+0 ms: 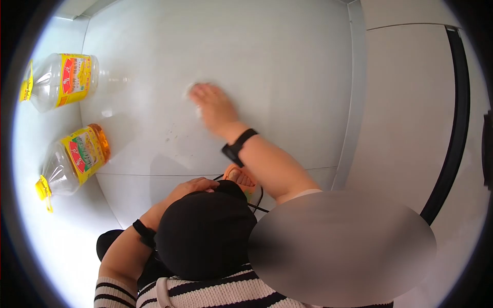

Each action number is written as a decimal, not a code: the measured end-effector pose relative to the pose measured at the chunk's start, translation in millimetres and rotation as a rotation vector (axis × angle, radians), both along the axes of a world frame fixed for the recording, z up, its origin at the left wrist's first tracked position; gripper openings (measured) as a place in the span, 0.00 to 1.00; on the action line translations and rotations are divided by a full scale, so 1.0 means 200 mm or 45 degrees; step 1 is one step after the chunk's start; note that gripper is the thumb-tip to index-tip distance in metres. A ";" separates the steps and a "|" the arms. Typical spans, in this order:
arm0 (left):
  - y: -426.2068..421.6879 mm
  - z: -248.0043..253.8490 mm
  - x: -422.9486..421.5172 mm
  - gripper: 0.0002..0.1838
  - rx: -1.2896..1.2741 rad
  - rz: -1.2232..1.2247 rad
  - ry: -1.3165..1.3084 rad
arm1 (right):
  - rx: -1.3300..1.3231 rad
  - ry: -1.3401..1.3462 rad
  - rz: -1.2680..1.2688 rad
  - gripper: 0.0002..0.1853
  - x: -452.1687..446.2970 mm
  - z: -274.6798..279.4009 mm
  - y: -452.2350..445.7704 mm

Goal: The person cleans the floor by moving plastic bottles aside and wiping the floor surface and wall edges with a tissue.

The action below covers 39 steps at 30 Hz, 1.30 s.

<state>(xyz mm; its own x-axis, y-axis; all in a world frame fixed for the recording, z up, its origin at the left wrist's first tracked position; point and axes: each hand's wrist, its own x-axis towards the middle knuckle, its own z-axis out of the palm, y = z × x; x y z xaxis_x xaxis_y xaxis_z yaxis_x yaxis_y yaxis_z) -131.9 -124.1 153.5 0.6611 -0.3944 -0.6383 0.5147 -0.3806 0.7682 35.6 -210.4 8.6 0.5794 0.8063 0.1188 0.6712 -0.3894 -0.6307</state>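
My right hand point(213, 105), slightly blurred, presses a white tissue point(198, 111) flat against the pale grey tiled floor point(287, 92). Most of the tissue is hidden under the palm and fingers, so cloth or paper is hard to tell apart. Small dark specks point(173, 132) lie on the floor just left of my right wrist. My left hand point(192, 187) rests on my black-clad knee point(205, 236) with its fingers stretched out, holding nothing.
Two large cooking oil bottles stand at the left: a clear one point(74, 79) and one with amber oil point(84, 154) at its base. An orange sandal point(240, 177) shows beside my knee. A pale panel point(405, 102) with a long black strip point(458, 102) borders the right.
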 end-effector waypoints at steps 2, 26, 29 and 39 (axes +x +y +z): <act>0.02 0.04 -0.01 0.17 0.001 0.030 0.051 | 0.090 0.044 -0.339 0.19 0.12 -0.03 -0.20; -0.07 0.02 0.09 0.21 0.047 0.187 0.283 | -0.688 -0.115 -0.979 0.34 0.68 -0.13 -1.22; -0.06 -0.04 0.06 0.22 -0.021 0.262 0.336 | -0.689 -0.056 -1.017 0.34 0.84 -0.12 -1.12; -0.02 0.01 -0.01 0.31 -0.143 0.507 0.363 | -0.656 -0.082 -0.706 0.33 -0.27 -0.07 -1.50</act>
<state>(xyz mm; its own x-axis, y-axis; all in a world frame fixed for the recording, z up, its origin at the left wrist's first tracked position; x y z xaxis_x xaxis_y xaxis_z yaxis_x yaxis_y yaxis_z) -134.7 -127.4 155.1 0.5797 -0.2234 -0.7836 0.7987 -0.0351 0.6008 -18.3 -509.9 -5.9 0.9207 0.3614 -0.1471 0.3203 -0.9154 -0.2437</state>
